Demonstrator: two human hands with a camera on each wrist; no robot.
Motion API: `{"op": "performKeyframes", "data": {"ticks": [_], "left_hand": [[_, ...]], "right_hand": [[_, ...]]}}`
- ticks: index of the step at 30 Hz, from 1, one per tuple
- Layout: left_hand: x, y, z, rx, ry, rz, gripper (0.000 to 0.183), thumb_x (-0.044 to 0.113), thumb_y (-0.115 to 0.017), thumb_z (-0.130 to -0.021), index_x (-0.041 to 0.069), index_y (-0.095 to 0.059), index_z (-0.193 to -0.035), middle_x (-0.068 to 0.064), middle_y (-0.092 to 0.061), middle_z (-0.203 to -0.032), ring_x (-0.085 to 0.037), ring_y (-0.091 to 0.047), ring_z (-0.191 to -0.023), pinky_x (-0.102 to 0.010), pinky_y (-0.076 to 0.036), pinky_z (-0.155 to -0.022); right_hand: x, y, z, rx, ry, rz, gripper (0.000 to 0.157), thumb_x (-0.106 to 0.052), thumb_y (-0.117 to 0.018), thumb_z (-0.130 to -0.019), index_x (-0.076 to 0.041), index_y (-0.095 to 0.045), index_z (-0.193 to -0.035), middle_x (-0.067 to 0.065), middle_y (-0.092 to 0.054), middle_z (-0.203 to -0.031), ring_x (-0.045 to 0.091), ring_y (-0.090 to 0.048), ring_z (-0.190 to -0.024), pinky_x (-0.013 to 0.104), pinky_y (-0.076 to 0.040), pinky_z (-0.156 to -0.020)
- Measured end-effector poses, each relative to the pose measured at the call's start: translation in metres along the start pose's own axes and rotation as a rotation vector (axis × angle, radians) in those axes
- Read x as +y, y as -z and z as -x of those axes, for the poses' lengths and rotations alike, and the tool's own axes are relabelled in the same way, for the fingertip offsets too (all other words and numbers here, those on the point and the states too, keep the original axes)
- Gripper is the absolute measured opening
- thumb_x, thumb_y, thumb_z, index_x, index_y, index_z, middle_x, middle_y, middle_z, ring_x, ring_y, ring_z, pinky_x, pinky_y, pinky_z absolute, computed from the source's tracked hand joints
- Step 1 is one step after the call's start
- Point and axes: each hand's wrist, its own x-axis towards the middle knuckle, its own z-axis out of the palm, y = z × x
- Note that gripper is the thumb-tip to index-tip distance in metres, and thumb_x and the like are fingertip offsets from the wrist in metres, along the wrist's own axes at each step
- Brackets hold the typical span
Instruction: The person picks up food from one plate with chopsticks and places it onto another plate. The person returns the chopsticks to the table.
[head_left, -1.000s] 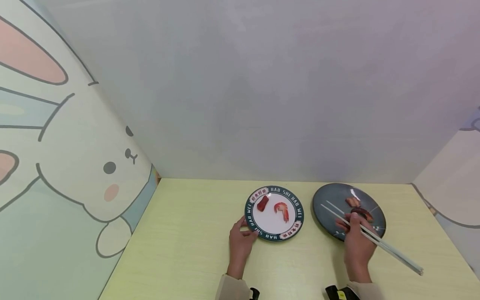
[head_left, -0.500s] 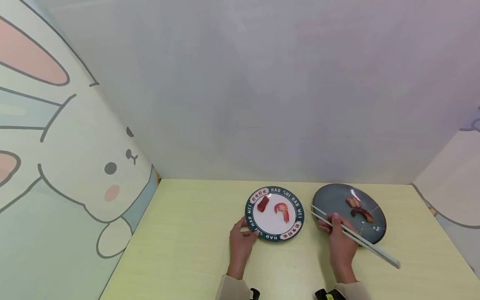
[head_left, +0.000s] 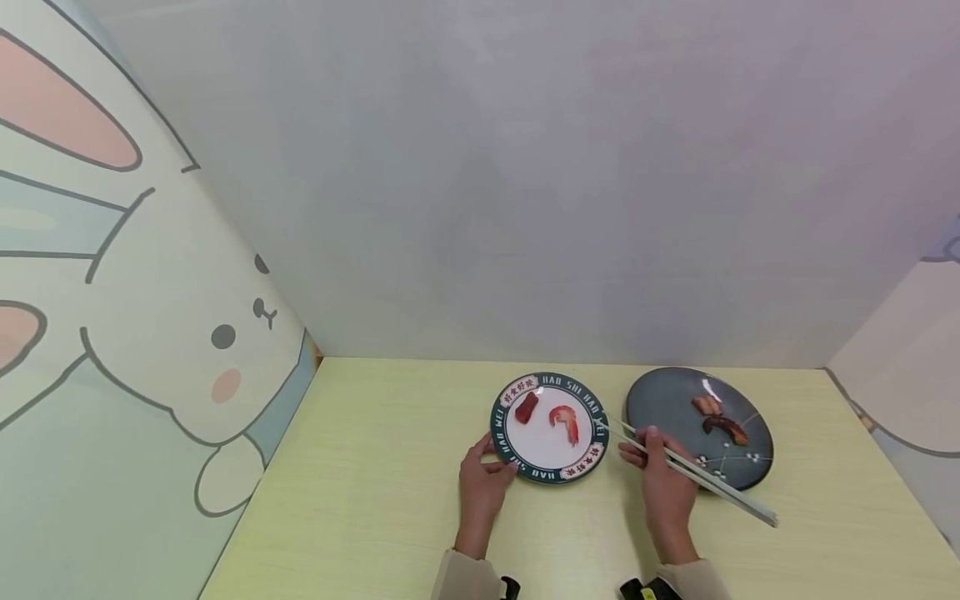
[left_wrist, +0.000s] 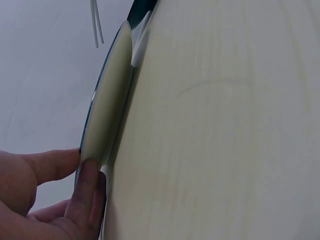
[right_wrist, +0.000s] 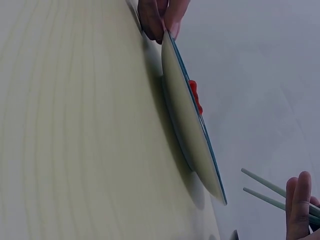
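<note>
My left hand (head_left: 480,492) holds the near-left rim of a small white plate (head_left: 538,448) with a dark green lettered border. In the left wrist view the thumb lies on top of the rim and fingers reach beneath it. A shrimp (head_left: 567,423) and a reddish-brown meat piece (head_left: 527,407) lie on this plate. A pair of pale chopsticks (head_left: 723,490) is gripped in my right hand (head_left: 666,493), near the dark plate's lower left. Their tips point at the white plate's right edge. The right wrist view shows the tips (right_wrist: 260,177) slightly apart, with nothing between them.
To the right sits a dark blue-grey plate (head_left: 660,400) with a floral pattern. It bears a pale pinkish meat piece (head_left: 706,405) and a dark curved piece (head_left: 725,430). The light wooden table (head_left: 360,467) meets a grey wall (head_left: 465,208) behind the plates.
My right hand has moved left with the chopsticks, from above the dark plate's food toward the white plate. My left hand, both plates and the food stay where they were.
</note>
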Motion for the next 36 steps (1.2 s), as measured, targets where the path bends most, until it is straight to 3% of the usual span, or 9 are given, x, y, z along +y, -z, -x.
{"op": "performKeyframes", "data": {"ticks": [9, 24, 36], "left_hand": [[-0.003, -0.001, -0.002, 0.004, -0.001, -0.010, 0.065, -0.003, -0.081, -0.087, -0.002, -0.057, -0.148, -0.014, -0.065, -0.121, -0.017, -0.067, -0.088, -0.031, -0.059, -0.072], [-0.003, 0.000, 0.000, 0.005, -0.016, 0.003, 0.065, -0.003, -0.082, -0.086, -0.002, -0.058, -0.147, -0.014, -0.064, -0.120, -0.018, -0.067, -0.089, -0.030, -0.059, -0.071], [-0.004, -0.001, 0.000, 0.006, -0.008, -0.007, 0.064, -0.002, -0.081, -0.087, -0.001, -0.058, -0.147, -0.013, -0.064, -0.120, -0.017, -0.066, -0.089, -0.033, -0.060, -0.074]], "right_hand": [[0.001, -0.006, 0.002, -0.024, -0.012, 0.092, 0.038, -0.022, -0.054, -0.111, 0.013, -0.068, -0.119, 0.003, -0.076, -0.095, 0.001, -0.075, -0.076, 0.021, -0.060, -0.074], [0.009, -0.015, 0.006, -0.071, -0.042, 0.008, 0.034, -0.012, -0.056, -0.110, 0.021, -0.064, -0.116, 0.007, -0.076, -0.088, 0.005, -0.076, -0.072, 0.023, -0.061, -0.071], [0.016, -0.019, 0.006, -0.124, -0.041, -0.033, 0.034, -0.009, -0.056, -0.109, 0.023, -0.063, -0.115, 0.009, -0.075, -0.091, 0.011, -0.078, -0.076, 0.026, -0.061, -0.074]]}}
